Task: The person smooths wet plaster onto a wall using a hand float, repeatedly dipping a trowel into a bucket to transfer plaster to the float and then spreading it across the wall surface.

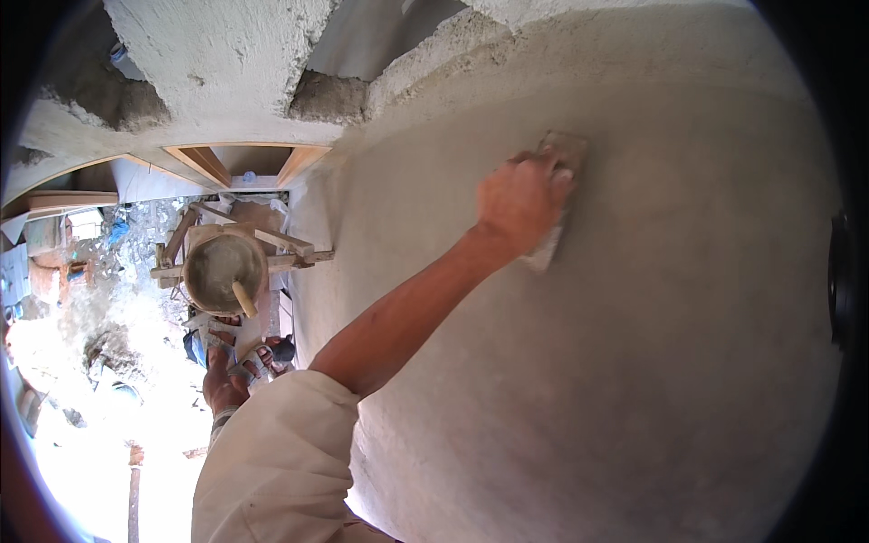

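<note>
Plaster (652, 362), grey-brown and smooth, covers the broad wall up to a rough, whitish masonry edge (453, 59). To the left, above a bright, debris-strewn floor (158, 262), a round, tan-rimmed basin (262, 271) of grey mix (217, 262) sits by a rough wooden stand (282, 240). The bare right hand (520, 204) grips a flat, rectangular, plaster-smeared float (544, 250), which lies between its fingers and the plaster; the left hand's state I cannot tell
</note>
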`<state>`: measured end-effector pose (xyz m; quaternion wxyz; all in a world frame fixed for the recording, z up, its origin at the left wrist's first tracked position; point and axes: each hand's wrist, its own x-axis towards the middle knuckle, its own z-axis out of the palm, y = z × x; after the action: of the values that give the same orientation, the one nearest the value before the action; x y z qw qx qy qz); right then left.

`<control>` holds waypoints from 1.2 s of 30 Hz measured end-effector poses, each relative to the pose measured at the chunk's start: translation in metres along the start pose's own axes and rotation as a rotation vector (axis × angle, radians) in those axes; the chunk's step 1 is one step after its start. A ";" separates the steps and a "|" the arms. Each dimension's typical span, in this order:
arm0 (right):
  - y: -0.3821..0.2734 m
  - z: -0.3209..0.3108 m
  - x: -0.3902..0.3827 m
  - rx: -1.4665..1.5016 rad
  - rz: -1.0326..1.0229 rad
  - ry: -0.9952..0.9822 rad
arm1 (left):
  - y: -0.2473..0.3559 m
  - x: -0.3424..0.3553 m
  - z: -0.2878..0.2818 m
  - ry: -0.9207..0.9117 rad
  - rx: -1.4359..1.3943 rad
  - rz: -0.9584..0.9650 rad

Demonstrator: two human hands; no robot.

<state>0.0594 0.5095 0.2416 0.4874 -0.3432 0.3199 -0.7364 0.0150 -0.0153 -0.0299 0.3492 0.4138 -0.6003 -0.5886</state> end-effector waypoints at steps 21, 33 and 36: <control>-0.006 0.006 -0.004 -0.056 -0.013 -0.018 | 0.060 0.022 -0.020 -0.087 0.000 -0.098; -0.012 0.010 -0.007 -0.068 -0.033 -0.008 | 0.065 0.042 -0.017 -0.049 0.100 -0.201; -0.013 0.010 -0.005 -0.056 -0.031 -0.002 | 0.083 0.005 -0.018 -0.052 0.038 -0.057</control>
<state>0.0620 0.5169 0.2567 0.4663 -0.3624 0.3346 -0.7343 0.0220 -0.0301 0.0537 0.3085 0.4218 -0.6083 -0.5975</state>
